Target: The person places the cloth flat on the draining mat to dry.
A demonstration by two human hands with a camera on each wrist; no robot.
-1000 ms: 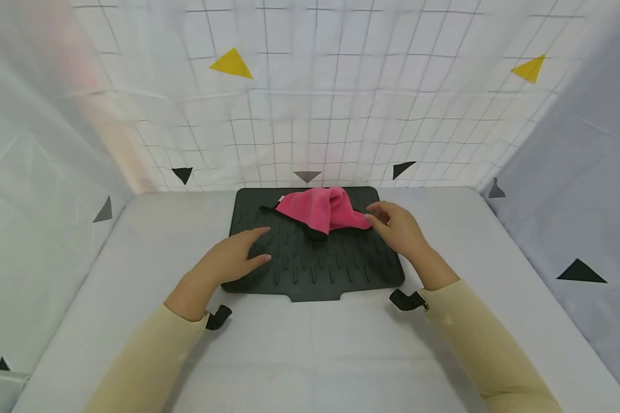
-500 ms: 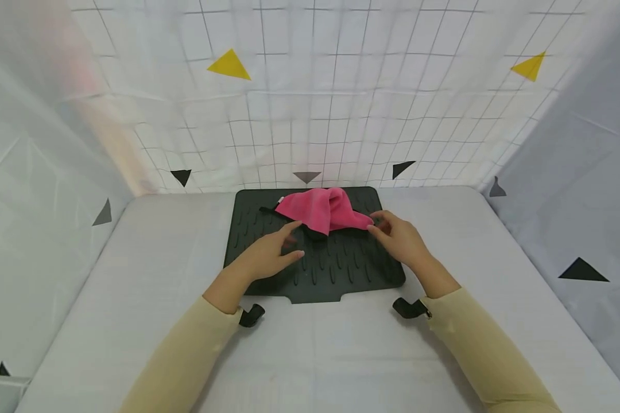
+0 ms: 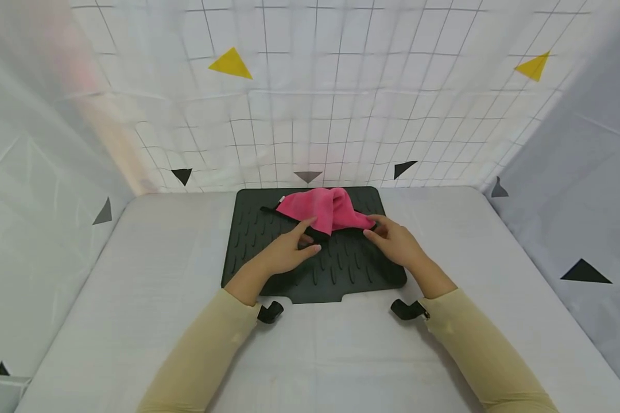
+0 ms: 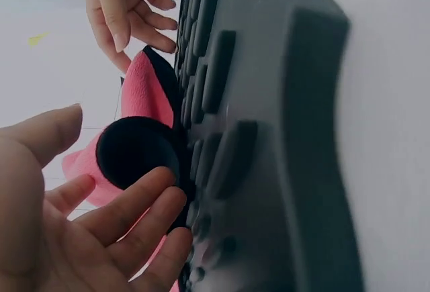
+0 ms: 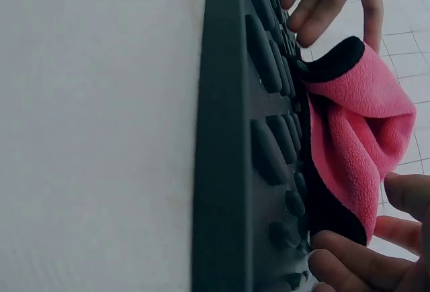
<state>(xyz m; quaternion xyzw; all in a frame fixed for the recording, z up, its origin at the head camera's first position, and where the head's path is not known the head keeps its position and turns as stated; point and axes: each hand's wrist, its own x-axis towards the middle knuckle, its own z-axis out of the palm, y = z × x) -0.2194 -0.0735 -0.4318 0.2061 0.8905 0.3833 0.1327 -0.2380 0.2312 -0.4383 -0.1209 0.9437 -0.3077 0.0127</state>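
Note:
A crumpled pink cloth (image 3: 315,207) with black edging and a small white tag lies on a dark ridged mat (image 3: 258,252). Its front edge curls up into a black-lined fold (image 4: 138,151). My left hand (image 3: 285,252) is at this fold, fingers spread and loosely bent, the index tip over the pink cloth in the head view. In the left wrist view its fingertips reach the fold's lower rim, thumb apart. My right hand (image 3: 396,242) is at the cloth's right corner, fingertips by the black edge (image 5: 336,218) low on the mat, thumb held away.
The mat lies on a white-covered table (image 3: 175,252), with a tab (image 3: 316,296) on its near edge. Behind it hangs a white gridded sheet (image 3: 310,115) with yellow and dark triangles. Plain sheets close both sides. Black wrist mounts (image 3: 270,312) stick out below both sleeves.
My left hand has moved right and across the mat to the cloth's front fold. My right hand has shifted slightly down at the right corner. The cloth lies almost as before.

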